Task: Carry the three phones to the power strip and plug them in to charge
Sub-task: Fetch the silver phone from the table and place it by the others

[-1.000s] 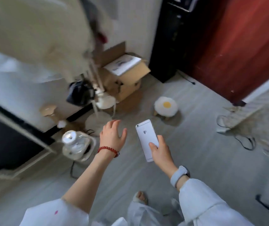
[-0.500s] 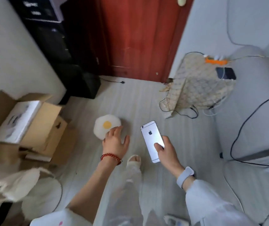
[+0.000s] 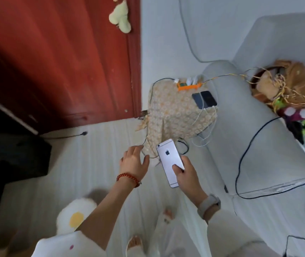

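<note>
1. At seven o'clock your left sleeve is white, pushed up, with a small pink dot.
2. Your left wrist wears a red beaded bracelet.
3. At five o'clock, a pale grey watch band meets your white right sleeve.

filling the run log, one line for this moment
right hand: holds silver phone | left hand: open | orange power strip: ahead on patterned cloth | dark phones: beside it
</note>
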The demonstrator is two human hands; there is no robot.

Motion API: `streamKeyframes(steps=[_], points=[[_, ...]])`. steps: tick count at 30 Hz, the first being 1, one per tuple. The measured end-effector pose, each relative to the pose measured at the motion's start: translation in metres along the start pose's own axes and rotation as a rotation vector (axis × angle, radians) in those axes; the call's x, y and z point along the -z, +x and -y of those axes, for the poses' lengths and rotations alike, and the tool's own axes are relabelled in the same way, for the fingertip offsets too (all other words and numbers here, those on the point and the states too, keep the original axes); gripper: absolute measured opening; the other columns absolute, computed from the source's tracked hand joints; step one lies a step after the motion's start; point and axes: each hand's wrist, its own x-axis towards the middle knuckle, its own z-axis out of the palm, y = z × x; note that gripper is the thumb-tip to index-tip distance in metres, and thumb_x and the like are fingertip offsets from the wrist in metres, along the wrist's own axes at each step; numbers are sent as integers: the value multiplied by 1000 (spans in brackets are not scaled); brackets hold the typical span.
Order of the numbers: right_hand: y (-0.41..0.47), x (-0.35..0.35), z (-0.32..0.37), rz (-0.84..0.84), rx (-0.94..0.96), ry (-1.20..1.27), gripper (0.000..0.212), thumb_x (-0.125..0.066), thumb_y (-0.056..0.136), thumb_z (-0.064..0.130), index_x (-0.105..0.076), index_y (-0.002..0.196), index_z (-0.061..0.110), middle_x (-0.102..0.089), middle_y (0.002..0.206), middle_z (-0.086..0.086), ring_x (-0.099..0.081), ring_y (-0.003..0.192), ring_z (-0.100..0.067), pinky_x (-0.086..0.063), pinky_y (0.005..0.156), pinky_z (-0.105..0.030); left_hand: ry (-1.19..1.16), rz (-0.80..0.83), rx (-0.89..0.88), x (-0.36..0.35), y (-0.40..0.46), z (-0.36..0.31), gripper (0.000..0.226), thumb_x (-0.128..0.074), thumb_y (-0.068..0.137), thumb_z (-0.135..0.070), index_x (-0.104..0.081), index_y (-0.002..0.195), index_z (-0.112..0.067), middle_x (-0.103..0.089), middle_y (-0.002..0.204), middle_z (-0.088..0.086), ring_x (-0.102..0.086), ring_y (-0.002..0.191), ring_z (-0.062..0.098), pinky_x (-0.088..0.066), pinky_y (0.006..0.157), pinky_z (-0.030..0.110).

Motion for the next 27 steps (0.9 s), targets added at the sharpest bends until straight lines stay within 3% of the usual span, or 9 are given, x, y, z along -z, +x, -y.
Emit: streamKeyframes(steps=[4,9,12,15,21,27], points=[[91,35,-10,-55,-50,20,17,-45,90,8,-41,80,21,-44,68,11,-43,67,-17,-33,53,-20,-5,40,-55,-29,90,-39,42,-49,87,-29,-45,127,-15,-47,133,9,-42,122,28,-38,101,45],[232,78,-26,-40,-103,42,5,-44,91,11,-44,92,16,-51,80,-1,-49,76,-23,-36,61,-30,24,58,-14,-67,219,-79,43,-48,87,-29,-44,127,-15,-47,134,11,-40,124,28,-37,101,46],[318,103,-35,15,-128,11,5,-43,91,11,-43,92,15,-46,73,6,-45,71,-21,-34,55,-28,31,84,52,-90,289,-106,43,-47,88,-28,-44,128,-14,-46,134,11,-39,125,28,-36,103,47],[397,118,-46,70,-168,-19,8,-42,92,10,-43,97,15,-48,77,4,-46,74,-22,-37,58,-29,30,113,101,-113,348,-120,42,-47,88,-26,-44,128,-13,-46,134,12,-40,125,28,-37,103,48],[525,101,-83,191,-289,-104,5,-38,91,9,-40,89,14,-44,68,0,-42,59,-20,-32,56,-32,46,158,211,-162,437,-95,41,-49,87,-18,-45,126,-9,-47,133,15,-41,125,29,-37,104,46],[604,48,-132,259,-334,-215,6,-41,91,10,-46,92,7,-52,76,-10,-47,62,-25,-34,53,-28,37,188,336,-213,526,-47,45,-49,88,-16,-39,130,-3,-40,136,21,-40,125,34,-33,105,41]])
